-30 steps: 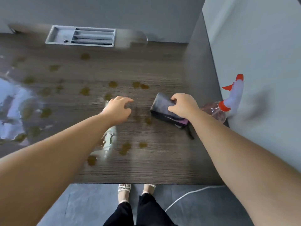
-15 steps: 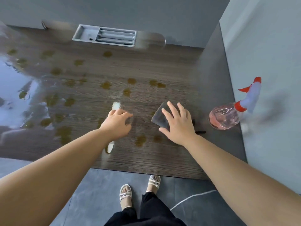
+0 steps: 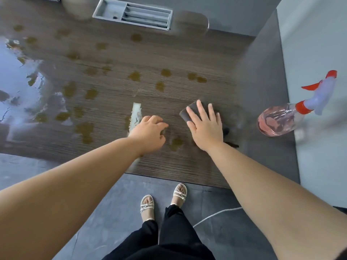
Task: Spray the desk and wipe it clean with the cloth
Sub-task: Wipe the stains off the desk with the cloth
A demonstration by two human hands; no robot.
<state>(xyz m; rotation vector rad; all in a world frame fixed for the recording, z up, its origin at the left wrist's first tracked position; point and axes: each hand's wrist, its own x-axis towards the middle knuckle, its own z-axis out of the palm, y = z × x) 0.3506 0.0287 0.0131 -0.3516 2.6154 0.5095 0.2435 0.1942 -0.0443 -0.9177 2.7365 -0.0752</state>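
The desk (image 3: 187, 53) is a broad, hard wood-grain top dotted with brownish stains (image 3: 134, 76), probably slick where it shines wet at the left. The spray bottle (image 3: 276, 121) sits untouched at the right edge; it looks like light plastic, best taken by the neck. The dark cloth (image 3: 186, 114) lies near the front edge, soft and limp. The right hand (image 3: 206, 128) presses it with straight, spread fingers, clasping nothing. The left hand (image 3: 150, 134) rests beside it, loosely curled and empty.

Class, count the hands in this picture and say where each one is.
2. The left hand, loosely curled, is over the desk near its front edge; the right hand lies flat on the cloth.
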